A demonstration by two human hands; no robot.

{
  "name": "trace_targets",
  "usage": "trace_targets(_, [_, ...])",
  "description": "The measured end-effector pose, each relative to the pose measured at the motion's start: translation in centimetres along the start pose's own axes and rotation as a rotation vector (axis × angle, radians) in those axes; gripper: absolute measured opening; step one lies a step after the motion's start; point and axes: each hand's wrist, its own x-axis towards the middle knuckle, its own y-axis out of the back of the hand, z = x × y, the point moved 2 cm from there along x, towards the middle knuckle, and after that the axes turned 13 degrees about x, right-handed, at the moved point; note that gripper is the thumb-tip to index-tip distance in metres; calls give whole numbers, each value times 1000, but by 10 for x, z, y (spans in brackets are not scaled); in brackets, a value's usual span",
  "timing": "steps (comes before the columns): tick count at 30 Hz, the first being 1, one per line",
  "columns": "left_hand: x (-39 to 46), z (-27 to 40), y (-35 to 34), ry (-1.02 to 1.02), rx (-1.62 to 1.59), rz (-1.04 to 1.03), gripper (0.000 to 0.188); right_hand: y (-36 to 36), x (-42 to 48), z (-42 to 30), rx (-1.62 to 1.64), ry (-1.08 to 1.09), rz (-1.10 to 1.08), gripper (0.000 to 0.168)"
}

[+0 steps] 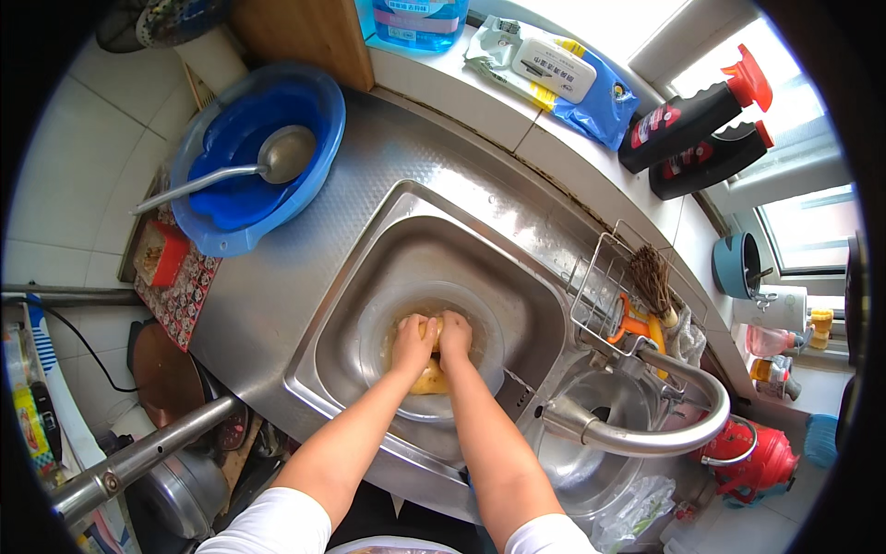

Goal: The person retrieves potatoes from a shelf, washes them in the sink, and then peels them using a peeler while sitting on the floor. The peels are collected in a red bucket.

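A translucent plastic basin (374, 332) of cloudy water stands inside the stainless steel sink (339, 346). My left hand (413, 344) and my right hand (455, 337) are close together over it, both curled around one yellowish, potato-like item (437, 332). Another yellowish item (430, 379) lies in the water just below my hands, partly hidden by my wrists. The curved metal faucet (657, 443) is to the right, its spout pointing left near the sink's edge.
Blue basins with a metal ladle (287, 154) stand at upper left. A wire rack (588, 291) holding a brush (651, 277) and an orange-handled peeler (623, 322) is right of the sink. Black spray bottles (682, 124) lie on the ledge; a red kettle (751, 453) stands at lower right.
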Motion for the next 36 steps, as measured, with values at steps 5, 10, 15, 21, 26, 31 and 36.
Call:
trace_targets(5, [11,-3,8,991,-839,-296,45,-4,-22,2,82,154,-189,33])
trace_targets(10, [-4,-2,2,244,46,-62,53,-10,-19,-10,-284,183,-95,35])
trace_targets(15, [7,-14,-8,426,-169,-136,47,-1,-8,7,92,68,29,38])
trace_targets(21, [0,12,11,360,19,-186,49,-1,-19,-14,-325,190,-99,31])
trace_targets(26, [3,1,9,284,-87,-273,50,3,-12,19,483,-96,111,32])
trace_targets(31, [3,-18,10,342,38,-104,38,-4,-35,-9,-229,429,-313,33])
trace_targets(36, [-14,-43,12,205,60,-170,28,1,-42,-31,-632,438,-16,41])
